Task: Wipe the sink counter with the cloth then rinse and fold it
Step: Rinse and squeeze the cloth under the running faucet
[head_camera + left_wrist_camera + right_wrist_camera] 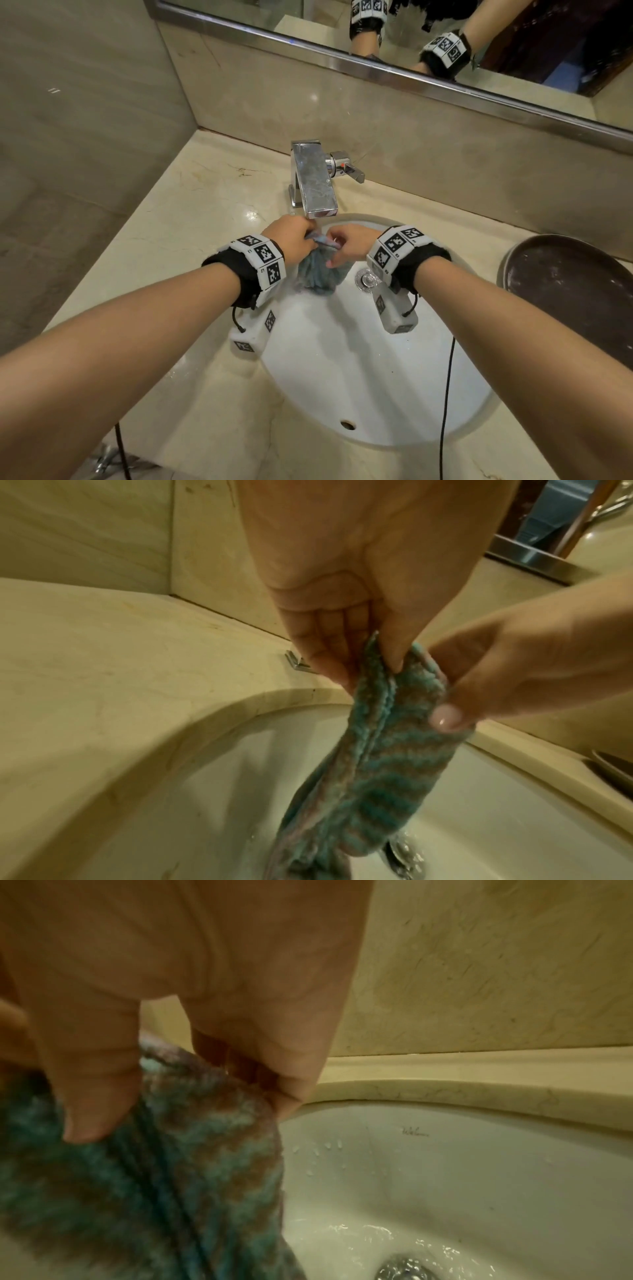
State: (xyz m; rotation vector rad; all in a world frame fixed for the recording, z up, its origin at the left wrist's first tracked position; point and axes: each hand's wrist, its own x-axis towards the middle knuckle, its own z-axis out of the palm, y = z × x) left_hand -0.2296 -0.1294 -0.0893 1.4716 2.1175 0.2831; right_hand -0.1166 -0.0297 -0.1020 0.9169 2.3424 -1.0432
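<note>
Where your fingertips meet it, the cloth is a thick, nubby knit in teal and grey-pink stripes, bunched lengthwise into soft ridges and hanging limp. Your left hand pinches its top edge between thumb and curled fingers; your right hand grips the same edge just beside it, thumb pressed on the front of the fabric. Both hands sit close together under the spout of the faucet, a squared chrome block with a dull, spotted surface and a side lever.

Below, the cloth dangles into the sink, a smooth white oval basin set under the counter. Water droplets cling to the basin wall and water ripples around the round metal drain, which lies just right of the cloth's lower end. That counter is glossy cream marble with faint veins. A dark round tray rests on it at the right. Your forearms reach in from both sides, wrists angled down, each with a marker-patterned band.
</note>
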